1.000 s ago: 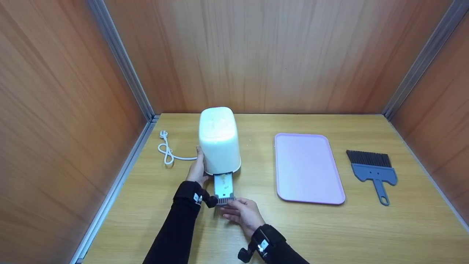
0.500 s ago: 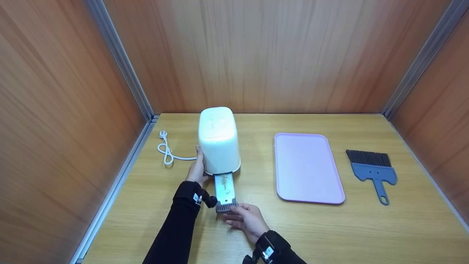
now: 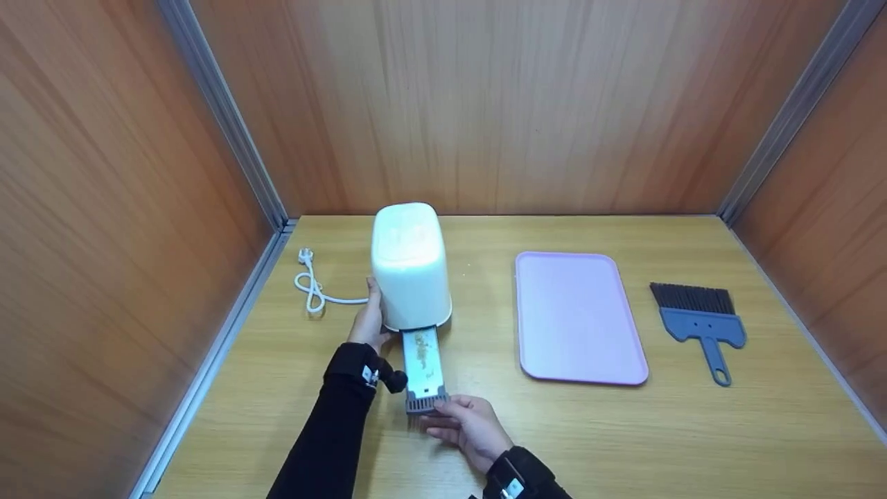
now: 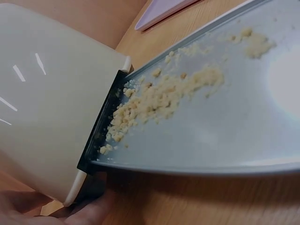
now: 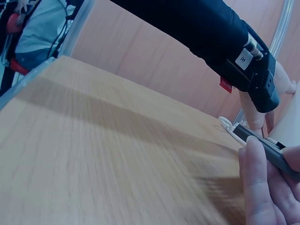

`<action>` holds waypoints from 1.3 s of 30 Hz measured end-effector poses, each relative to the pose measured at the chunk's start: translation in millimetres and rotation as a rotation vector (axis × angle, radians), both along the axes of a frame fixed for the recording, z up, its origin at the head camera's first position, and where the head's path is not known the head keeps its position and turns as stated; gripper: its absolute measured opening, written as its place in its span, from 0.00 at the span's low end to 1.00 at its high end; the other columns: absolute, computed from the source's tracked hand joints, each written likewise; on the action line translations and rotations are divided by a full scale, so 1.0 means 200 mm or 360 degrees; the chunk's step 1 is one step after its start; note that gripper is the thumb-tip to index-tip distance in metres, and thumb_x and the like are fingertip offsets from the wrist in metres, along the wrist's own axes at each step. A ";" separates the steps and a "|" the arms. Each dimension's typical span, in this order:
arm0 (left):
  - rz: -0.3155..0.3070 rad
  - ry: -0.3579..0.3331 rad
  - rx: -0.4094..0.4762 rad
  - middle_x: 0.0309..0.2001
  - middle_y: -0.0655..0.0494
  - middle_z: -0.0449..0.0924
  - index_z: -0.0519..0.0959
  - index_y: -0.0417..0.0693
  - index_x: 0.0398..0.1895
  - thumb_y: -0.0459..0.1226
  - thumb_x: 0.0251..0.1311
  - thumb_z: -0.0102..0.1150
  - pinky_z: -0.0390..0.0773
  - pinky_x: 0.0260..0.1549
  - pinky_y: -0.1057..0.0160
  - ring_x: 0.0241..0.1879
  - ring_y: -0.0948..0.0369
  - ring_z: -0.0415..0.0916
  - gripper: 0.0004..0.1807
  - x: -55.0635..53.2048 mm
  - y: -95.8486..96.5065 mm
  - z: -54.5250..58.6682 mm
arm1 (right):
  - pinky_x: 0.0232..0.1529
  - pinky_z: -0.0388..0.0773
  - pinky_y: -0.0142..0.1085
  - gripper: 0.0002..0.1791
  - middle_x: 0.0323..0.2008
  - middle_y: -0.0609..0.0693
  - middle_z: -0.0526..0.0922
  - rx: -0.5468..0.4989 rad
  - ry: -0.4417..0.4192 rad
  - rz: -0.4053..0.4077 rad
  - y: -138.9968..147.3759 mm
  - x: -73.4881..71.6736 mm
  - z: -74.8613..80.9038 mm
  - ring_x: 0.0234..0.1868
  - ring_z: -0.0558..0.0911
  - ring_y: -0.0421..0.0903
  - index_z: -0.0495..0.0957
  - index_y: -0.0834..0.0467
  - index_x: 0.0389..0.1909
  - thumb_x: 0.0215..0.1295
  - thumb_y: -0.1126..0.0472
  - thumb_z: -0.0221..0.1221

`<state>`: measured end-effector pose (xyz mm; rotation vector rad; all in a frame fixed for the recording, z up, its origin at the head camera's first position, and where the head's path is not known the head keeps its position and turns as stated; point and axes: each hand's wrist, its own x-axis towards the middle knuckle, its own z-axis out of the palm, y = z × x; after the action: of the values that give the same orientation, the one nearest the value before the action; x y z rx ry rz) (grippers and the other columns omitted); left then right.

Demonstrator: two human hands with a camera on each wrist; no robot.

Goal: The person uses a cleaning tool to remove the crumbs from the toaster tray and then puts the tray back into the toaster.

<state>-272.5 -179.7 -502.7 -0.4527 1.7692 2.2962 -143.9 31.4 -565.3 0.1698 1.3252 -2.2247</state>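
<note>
Right grip (image 3: 466,428) pinches crumb tray (image 3: 431,371) by its near end, left grip (image 3: 369,324) holds toaster (image 3: 410,270) just beyond; judged best: brace toaster, slide tray straight, level and slow, as crumbs (image 4: 154,99) lie exposed between grips.

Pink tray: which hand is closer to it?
Right. The right hand pinches the end of the drawer, off the near left corner of the pink tray. The left hand is farther away, holding the left side of the white machine.

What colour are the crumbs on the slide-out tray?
Pale yellow, with a few browner bits; the crumbs show best in the left wrist view.
</note>
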 end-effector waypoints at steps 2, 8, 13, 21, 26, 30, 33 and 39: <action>-0.0005 -0.0001 -0.0006 0.87 0.43 0.39 0.45 0.51 0.88 0.71 0.76 0.28 0.48 0.81 0.38 0.85 0.44 0.38 0.50 0.00 0.00 0.00 | 0.46 0.88 0.37 0.08 0.46 0.60 0.91 0.0004 0.0008 0.0004 0.01 0.01 0.00 0.45 0.91 0.47 0.84 0.66 0.48 0.75 0.67 0.61; 0.0002 0.0020 -0.0023 0.87 0.42 0.42 0.48 0.51 0.88 0.71 0.76 0.28 0.48 0.80 0.37 0.85 0.43 0.40 0.49 0.01 0.00 0.00 | 0.47 0.88 0.38 0.09 0.47 0.60 0.91 0.0025 0.0013 0.0031 0.04 0.06 0.01 0.44 0.91 0.47 0.83 0.67 0.49 0.75 0.66 0.61; 0.0004 0.0029 -0.0045 0.86 0.40 0.42 0.48 0.49 0.88 0.70 0.77 0.27 0.50 0.80 0.36 0.84 0.41 0.42 0.49 0.02 0.01 0.00 | 0.48 0.88 0.38 0.08 0.47 0.61 0.91 0.0042 0.0007 0.0027 0.07 0.09 0.01 0.45 0.91 0.48 0.83 0.66 0.48 0.74 0.67 0.61; 0.0002 0.0059 -0.0032 0.85 0.35 0.42 0.45 0.44 0.88 0.69 0.78 0.26 0.49 0.79 0.35 0.84 0.39 0.42 0.50 0.01 0.01 0.00 | 0.47 0.88 0.38 0.07 0.50 0.62 0.90 0.0016 0.0005 0.0022 0.13 0.13 0.01 0.47 0.91 0.48 0.83 0.66 0.47 0.75 0.66 0.60; 0.0032 0.0032 -0.0041 0.86 0.37 0.43 0.46 0.44 0.87 0.69 0.78 0.27 0.51 0.80 0.37 0.84 0.41 0.43 0.50 0.01 0.00 -0.01 | 0.47 0.88 0.37 0.06 0.47 0.60 0.91 -0.0014 0.0038 -0.0004 0.19 0.13 0.03 0.46 0.91 0.47 0.83 0.64 0.45 0.75 0.66 0.60; 0.0042 -0.0004 -0.0030 0.86 0.40 0.41 0.46 0.46 0.88 0.71 0.77 0.27 0.50 0.80 0.39 0.84 0.43 0.42 0.50 0.00 0.00 -0.02 | 0.48 0.88 0.37 0.04 0.46 0.59 0.91 -0.0031 0.0052 -0.0038 0.24 0.13 0.03 0.46 0.91 0.47 0.82 0.63 0.44 0.75 0.67 0.60; 0.0032 0.0006 -0.0037 0.86 0.40 0.42 0.47 0.48 0.88 0.72 0.76 0.27 0.50 0.80 0.38 0.84 0.43 0.42 0.51 0.00 0.00 -0.03 | 0.48 0.88 0.37 0.05 0.46 0.59 0.91 -0.0039 0.0036 -0.0070 0.28 0.12 0.04 0.45 0.91 0.46 0.81 0.64 0.45 0.75 0.66 0.60; 0.0040 0.0059 -0.0046 0.86 0.39 0.43 0.49 0.48 0.88 0.71 0.76 0.27 0.48 0.79 0.35 0.84 0.42 0.42 0.50 0.00 0.00 -0.06 | 0.48 0.88 0.35 0.08 0.47 0.58 0.91 -0.0066 0.0043 -0.0099 0.36 0.09 0.05 0.45 0.91 0.45 0.81 0.65 0.49 0.77 0.65 0.60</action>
<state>-271.7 -179.4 -514.2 -0.4424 1.8261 2.3136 -125.8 102.4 -554.4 0.1681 1.3032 -2.3127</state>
